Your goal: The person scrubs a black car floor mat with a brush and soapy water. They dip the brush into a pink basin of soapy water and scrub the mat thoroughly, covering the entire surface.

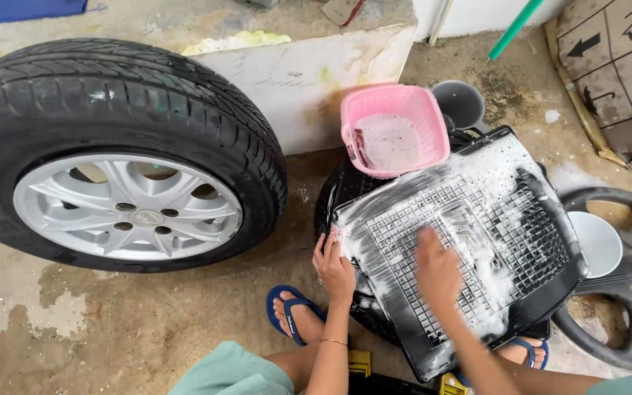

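Rough, stained concrete floor (111, 322) spreads under you, damp in patches, with a low whitewashed step (309, 73) behind. You sit or crouch low with the black rubber car floor mat (521, 241) propped in front of your knees, resting on a dark tyre-like thing beneath, so its gridded face tilts toward you and suds can run off. Your left hand (333, 267) closes its grip on the mat's near left edge, thumb and fingers curled over the rim, which steadies the flexible sheet. Your right hand (439, 267) lies on the mat's ribbed middle amid white foam; it is blurred, so you cannot tell whether its grip is open or holds a cloth or brush. The mat looks pliable, with raised square cells that trap lather. Just beyond it sits a pink square plastic basin (395, 128) holding soapy water, within reach, and a grey round bucket (460, 102) behind that. To your left a black tyre on a silver alloy wheel (122, 157) lies tilted against the step. A black steering wheel (623, 285) lies at your right, with a white bowl (597, 241) beside it. Blue flip-flops (292, 313) cover your feet.
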